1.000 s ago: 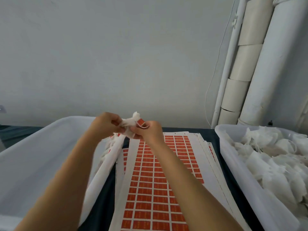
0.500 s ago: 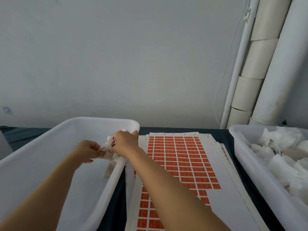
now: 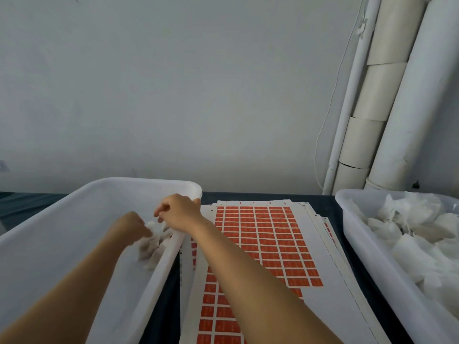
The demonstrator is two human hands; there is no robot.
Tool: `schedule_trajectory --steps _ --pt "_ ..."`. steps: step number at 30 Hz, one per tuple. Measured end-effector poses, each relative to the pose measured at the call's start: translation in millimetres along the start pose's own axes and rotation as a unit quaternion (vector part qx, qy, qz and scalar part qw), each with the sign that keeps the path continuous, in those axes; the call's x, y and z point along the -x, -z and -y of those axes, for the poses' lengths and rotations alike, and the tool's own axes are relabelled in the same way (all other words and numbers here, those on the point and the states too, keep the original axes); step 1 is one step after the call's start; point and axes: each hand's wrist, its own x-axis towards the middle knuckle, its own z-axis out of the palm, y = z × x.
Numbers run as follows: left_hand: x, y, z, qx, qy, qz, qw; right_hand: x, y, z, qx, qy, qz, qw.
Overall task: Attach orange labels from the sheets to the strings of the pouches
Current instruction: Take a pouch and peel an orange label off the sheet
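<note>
My left hand (image 3: 131,228) reaches into the white left tub (image 3: 74,202) and pinches a white pouch (image 3: 150,225) at the top of a small pile of pouches (image 3: 152,249) against the tub's right wall. An orange label shows faintly at the pile's right edge. My right hand (image 3: 180,214) hovers just above and to the right of the pouch, over the tub's rim, fingers loosely curled with nothing in them. A stack of sheets of orange labels (image 3: 260,234) lies on the dark table between the two tubs, under my right forearm.
A second white tub (image 3: 347,219) at the right holds many white pouches (image 3: 409,234). Tall paper rolls and pipes (image 3: 367,120) lean in the back right corner. A pale wall runs close behind the table. Dark table surface (image 3: 320,197) shows beyond the sheets.
Both hands carried the labelled pouch left from above the sheets and down into the left tub. My right hand has let go of it and lifted slightly.
</note>
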Motion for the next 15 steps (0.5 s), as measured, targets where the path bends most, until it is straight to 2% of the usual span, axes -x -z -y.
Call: schedule_trajectory --steps 3,5,10,13,15 --pt "9.6 5.6 -32.9 0.027 -0.054 -0.054 0.997 14.0 17.8 -5.1 -0.144 0.001 -0.032 0.989" --pt "20.1 6.8 -57.9 0.041 -0.096 -0.075 0.992 24.7 36.1 -10.6 -0.184 0.006 -0.064 0.981" --pt "63.6 -5.7 -120.0 0.030 -0.177 -0.087 0.980 61.9 102.8 -34.6 -0.197 -0.017 -0.123 0.973" --pt "90.2 -31.6 -154.6 0.039 -0.234 -0.071 0.969 93.4 147.1 -56.4 -0.194 -0.082 -0.143 0.967" --pt "104.7 -54.2 -175.8 0.052 -0.262 -0.034 0.963 113.8 170.9 -73.7 -0.182 -0.148 -0.151 0.960"
